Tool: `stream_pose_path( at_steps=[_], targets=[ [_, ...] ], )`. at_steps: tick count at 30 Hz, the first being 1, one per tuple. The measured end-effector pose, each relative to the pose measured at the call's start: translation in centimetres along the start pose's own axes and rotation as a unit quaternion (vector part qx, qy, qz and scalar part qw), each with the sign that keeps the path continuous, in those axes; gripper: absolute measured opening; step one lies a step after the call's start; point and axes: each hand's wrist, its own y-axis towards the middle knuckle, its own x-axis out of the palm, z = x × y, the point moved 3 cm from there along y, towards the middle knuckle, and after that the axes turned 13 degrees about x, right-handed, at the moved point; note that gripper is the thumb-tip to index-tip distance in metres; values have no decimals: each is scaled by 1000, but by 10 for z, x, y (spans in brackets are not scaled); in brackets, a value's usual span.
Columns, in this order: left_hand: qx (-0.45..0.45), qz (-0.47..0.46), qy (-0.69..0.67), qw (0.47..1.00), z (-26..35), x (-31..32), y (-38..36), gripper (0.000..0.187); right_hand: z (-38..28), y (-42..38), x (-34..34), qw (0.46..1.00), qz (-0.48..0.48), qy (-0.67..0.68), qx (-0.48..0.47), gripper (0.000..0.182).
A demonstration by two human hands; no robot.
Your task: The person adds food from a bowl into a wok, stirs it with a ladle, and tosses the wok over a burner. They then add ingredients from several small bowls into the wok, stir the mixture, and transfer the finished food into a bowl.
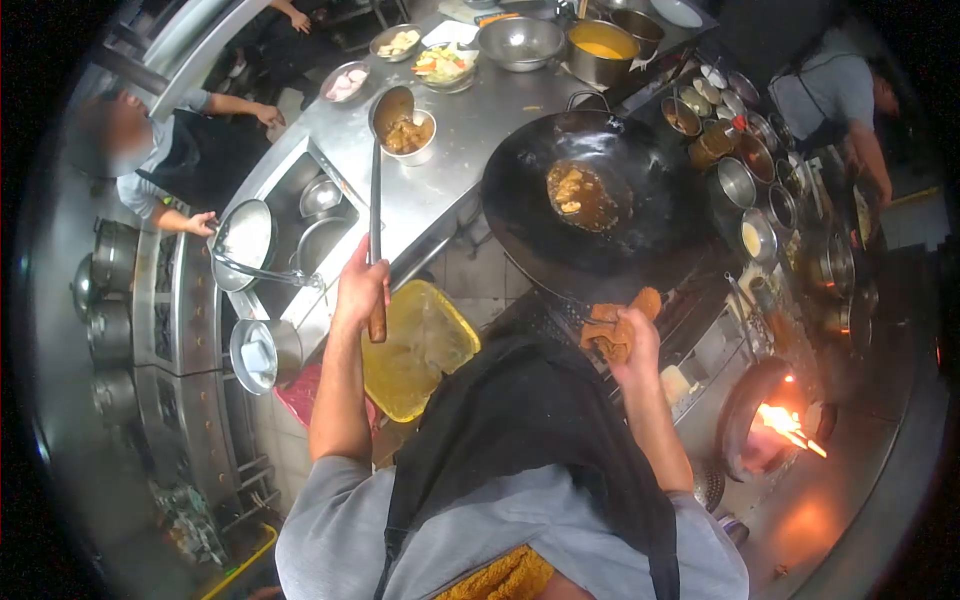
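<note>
My left hand [358, 290] is closed around the wooden-ended handle of a long ladle [376, 190]. The ladle's bowl is tipped at a small metal bowl [420, 152] of brown, saucy food pieces [406, 135] on the steel counter. In my right hand [640, 348] is a bunched orange-brown cloth [610, 328], at the near edge of a large black wok [520, 190]. Whether the cloth grips the wok's near handle is hidden. A pool of brown sauce [605, 205] with a few pieces lies in the wok.
Flames [785, 420] burn at a burner on the right. Seasoning containers [736, 182] line the wok's right side. Vegetables [445, 64] and a steel bowl [520, 45] stand on the counter [480, 120]. A person [190, 150] at left holds a pan [245, 240]. Below is a yellow tub [465, 335].
</note>
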Motion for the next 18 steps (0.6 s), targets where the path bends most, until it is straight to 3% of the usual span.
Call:
stream_pose_path(
  at_steps=[8, 12, 14, 18],
  targets=[
    [16, 73, -34, 997, 2, -4, 0, 65, -3, 0, -34, 999, 17, 39, -14, 32],
    [-19, 79, -237, 968, 45, 1, -40, 60, 2, -6, -42, 998, 37, 39, -13, 29],
    [9, -49, -243, 969, 50, -3, -57, 62, 14, -7, -41, 998, 37, 42, -7, 29],
    [-44, -190, -140, 971, 49, 14, -65, 65, 39, -19, -42, 997, 54, 52, -33, 30]
  ],
)
